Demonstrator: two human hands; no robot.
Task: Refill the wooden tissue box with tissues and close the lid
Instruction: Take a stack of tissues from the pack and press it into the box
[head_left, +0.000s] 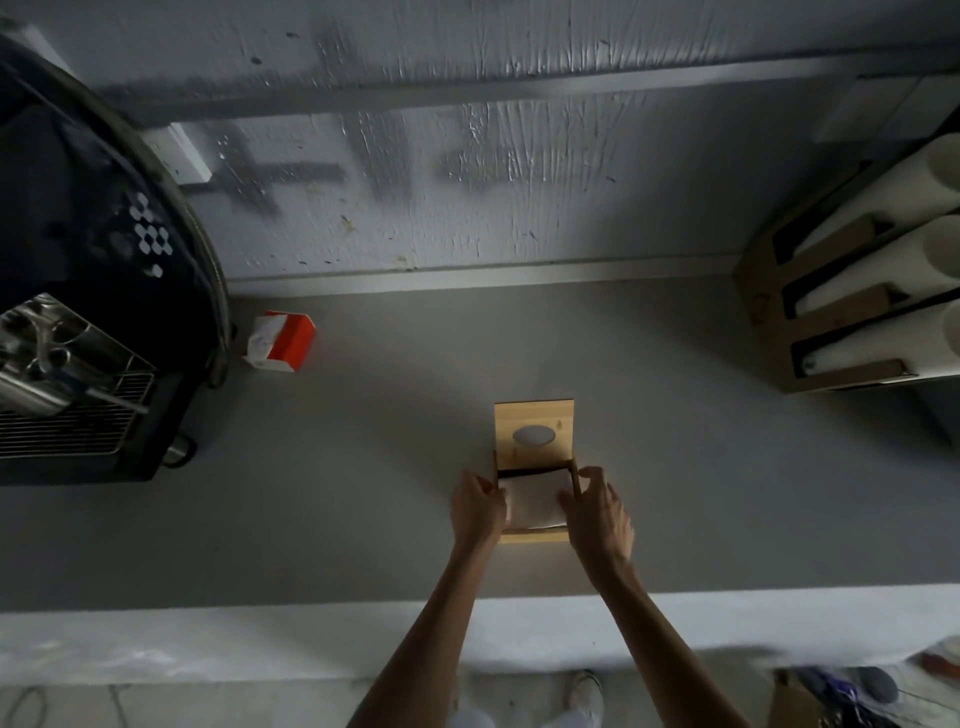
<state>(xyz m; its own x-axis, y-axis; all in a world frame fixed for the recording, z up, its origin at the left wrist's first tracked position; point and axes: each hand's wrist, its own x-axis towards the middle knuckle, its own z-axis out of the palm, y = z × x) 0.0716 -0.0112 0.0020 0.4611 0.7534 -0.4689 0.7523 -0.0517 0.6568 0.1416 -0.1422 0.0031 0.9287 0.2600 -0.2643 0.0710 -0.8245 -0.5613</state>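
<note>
A wooden tissue box (535, 537) stands on the grey counter near its front edge. Its lid (534, 435), with an oval slot, is slid far back and leaves the box's near part uncovered. A stack of white tissues (535, 501) lies inside the uncovered part. My left hand (475, 506) is at the box's left side, fingers touching the tissue stack. My right hand (597, 512) covers the box's right side, fingers curled on the stack's right edge. Both hands appear to press the tissues between them.
A red and white tissue pack (280, 341) lies at the back left. A black machine with a metal rack (78, 384) fills the left side. A cardboard holder with white paper rolls (857, 312) stands at the right. The grey counter (363, 493) ends at a white front edge.
</note>
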